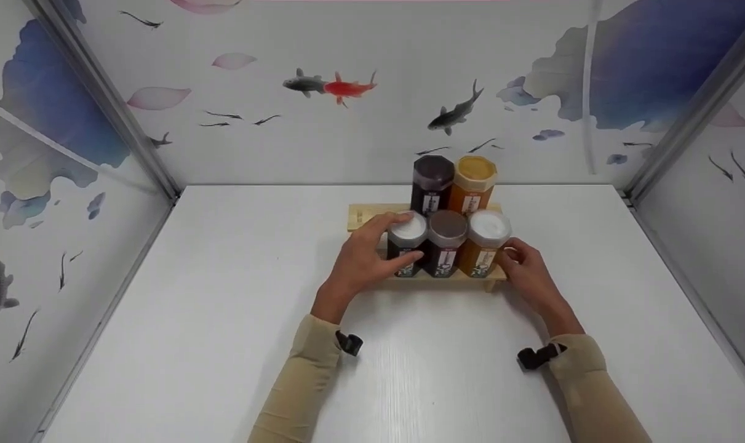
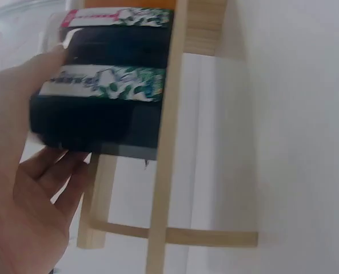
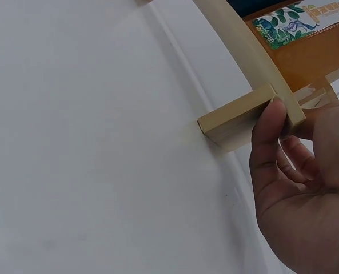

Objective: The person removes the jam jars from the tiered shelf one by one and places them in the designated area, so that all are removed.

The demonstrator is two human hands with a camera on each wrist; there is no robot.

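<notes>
A two-tier light wooden rack (image 1: 367, 214) stands toward the back of the table and carries several jars. My left hand (image 1: 361, 257) holds the dark jar with a white lid (image 1: 407, 229) at the front row's left end; thumb and fingers go round it. In the left wrist view, that dark jar (image 2: 100, 123) is against the rack's front rail (image 2: 168, 114). Beside it are a dark jar with a brown lid (image 1: 447, 226) and an amber jar with a white lid (image 1: 489, 229). My right hand (image 1: 530, 274) pinches the rack's right end (image 3: 292, 114).
On the rear tier stand a dark purple-lidded jar (image 1: 432, 175) and an amber jar with a yellow lid (image 1: 475, 175). The white table (image 1: 224, 295) meets printed panels (image 1: 237, 147) at the back and both sides.
</notes>
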